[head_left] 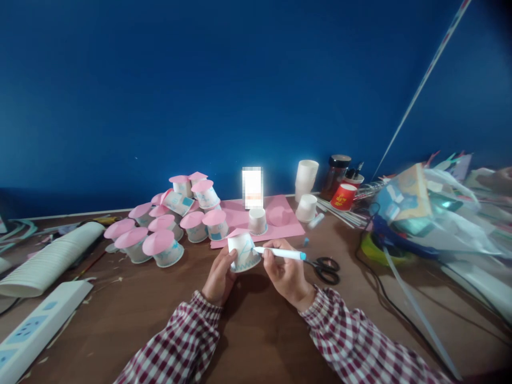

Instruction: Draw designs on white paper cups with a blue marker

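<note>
My left hand (219, 277) is closed around a small white paper cup (242, 252) with a pink paper top, held upside down and tilted just above the brown table (256, 330). Blue lines show on the cup's wall. My right hand (285, 272) grips a white marker with a blue end (280, 253), and its tip touches the cup's side. Both sleeves are red and white check.
A heap of pink-topped cups (172, 224) lies at the left, behind it a pink sheet (276, 218) with more cups. Black scissors (326, 268) lie right of my hand. A cup stack (48, 261), a power strip (32, 330), jars and plastic clutter (424, 213) surround.
</note>
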`<state>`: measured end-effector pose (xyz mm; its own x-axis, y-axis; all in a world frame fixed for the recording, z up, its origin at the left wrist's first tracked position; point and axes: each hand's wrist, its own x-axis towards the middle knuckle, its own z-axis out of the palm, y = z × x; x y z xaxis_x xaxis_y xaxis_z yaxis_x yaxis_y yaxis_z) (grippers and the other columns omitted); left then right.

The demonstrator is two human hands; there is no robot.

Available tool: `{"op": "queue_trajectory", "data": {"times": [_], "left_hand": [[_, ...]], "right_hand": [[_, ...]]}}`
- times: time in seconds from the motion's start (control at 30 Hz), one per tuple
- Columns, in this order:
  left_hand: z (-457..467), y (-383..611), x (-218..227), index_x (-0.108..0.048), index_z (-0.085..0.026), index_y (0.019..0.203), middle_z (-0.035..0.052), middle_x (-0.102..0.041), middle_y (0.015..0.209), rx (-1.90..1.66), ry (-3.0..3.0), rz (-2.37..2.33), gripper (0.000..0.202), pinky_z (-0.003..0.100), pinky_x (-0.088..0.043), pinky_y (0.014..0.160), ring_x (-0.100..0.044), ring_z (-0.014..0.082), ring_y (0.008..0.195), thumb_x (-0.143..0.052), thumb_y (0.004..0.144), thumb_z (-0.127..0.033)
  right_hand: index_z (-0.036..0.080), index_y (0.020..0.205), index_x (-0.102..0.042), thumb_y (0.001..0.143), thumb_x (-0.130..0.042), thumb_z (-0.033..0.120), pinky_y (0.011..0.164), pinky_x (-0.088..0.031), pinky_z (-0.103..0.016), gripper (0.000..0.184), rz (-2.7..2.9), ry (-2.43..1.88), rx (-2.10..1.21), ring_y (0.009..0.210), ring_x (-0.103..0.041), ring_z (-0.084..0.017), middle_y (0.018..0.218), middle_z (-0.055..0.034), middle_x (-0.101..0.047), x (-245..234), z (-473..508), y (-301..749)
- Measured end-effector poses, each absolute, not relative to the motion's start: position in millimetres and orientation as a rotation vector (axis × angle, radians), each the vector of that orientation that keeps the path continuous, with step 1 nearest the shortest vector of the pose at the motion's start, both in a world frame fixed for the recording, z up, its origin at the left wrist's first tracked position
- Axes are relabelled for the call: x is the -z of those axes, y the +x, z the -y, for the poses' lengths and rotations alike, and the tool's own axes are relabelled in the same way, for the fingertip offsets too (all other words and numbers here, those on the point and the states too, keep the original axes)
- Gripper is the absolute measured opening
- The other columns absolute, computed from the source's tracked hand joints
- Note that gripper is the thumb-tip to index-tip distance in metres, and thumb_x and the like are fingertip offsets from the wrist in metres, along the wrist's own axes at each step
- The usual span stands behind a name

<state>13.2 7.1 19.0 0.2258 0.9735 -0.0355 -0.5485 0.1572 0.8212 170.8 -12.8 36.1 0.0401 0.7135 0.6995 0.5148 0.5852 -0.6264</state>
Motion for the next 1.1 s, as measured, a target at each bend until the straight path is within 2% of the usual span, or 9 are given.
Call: {"op": "queue_trajectory", "data": {"times": [0.23,0.43,0.53,0.63,0.8,1.1], "left_hand": [[-7.6,13.4,-19.6,-0.057,-0.014,0.118,0.0105,-0.067,0.106,-1.214,0.776,-0.665,0.045,0.039,-0.048,0.089,-0.063,0.0273,0.097,-0.062,0.078,-0.034],[-7.9,13.4,-19.8,-0.058,-0.013,0.115,0.0096,-0.068,0.102,-1.226,0.771,-0.668,0.041,0.034,-0.05,0.084,-0.064,0.0249,0.093,-0.061,0.079,-0.033],[-6.9,14.0,-21.6,-0.057,-0.013,0.116,0.01,-0.067,0.104,-1.21,0.78,-0.665,0.042,0.036,-0.049,0.084,-0.064,0.0247,0.092,-0.06,0.08,-0.034],[-5.9,14.7,-23.3,-0.057,-0.012,0.117,0.0112,-0.067,0.104,-1.192,0.777,-0.675,0.043,0.038,-0.048,0.087,-0.064,0.0261,0.093,-0.059,0.081,-0.036],[-6.2,15.5,-22.7,-0.058,-0.012,0.113,0.0108,-0.067,0.101,-1.195,0.808,-0.668,0.038,0.036,-0.047,0.087,-0.063,0.0241,0.094,-0.058,0.083,-0.035],[-8.3,16.9,-17.4,-0.059,-0.011,0.112,0.011,-0.067,0.101,-1.178,0.851,-0.661,0.043,0.036,-0.045,0.086,-0.061,0.0231,0.093,-0.057,0.082,-0.042]], "right_hand": [[0.018,0.083,-0.056,0.085,-0.05,0.02,0.062,-0.049,-0.024,0.006,1.612,-1.049,-0.165,0.064,-0.059,-0.013,0.073,-0.0027,-0.06,-36.1,12.3,170.9],[0.018,0.083,-0.055,0.085,-0.05,0.023,0.058,-0.049,-0.024,0.007,1.62,-1.066,-0.246,0.061,-0.058,-0.014,0.071,-0.0026,-0.06,-34.2,13.2,171.1],[0.018,0.087,-0.054,0.085,-0.05,0.021,0.059,-0.05,-0.025,0.006,1.594,-1.042,-0.261,0.062,-0.059,-0.014,0.072,-0.0026,-0.06,-35.3,16.2,170.5],[0.018,0.09,-0.054,0.085,-0.05,0.019,0.063,-0.051,-0.026,0.007,1.599,-0.992,-0.195,0.067,-0.06,-0.015,0.075,-0.0034,-0.061,-37.9,19.7,169.1],[0.018,0.092,-0.055,0.086,-0.047,0.018,0.068,-0.05,-0.028,0.009,1.69,-0.946,-0.1,0.071,-0.059,-0.015,0.078,-0.0036,-0.061,-39.0,20.5,167.9],[0.019,0.093,-0.055,0.085,-0.05,0.015,0.069,-0.049,-0.028,0.01,1.716,-0.922,-0.11,0.073,-0.059,-0.015,0.08,-0.0035,-0.061,-36.6,16.6,168.4]]}}
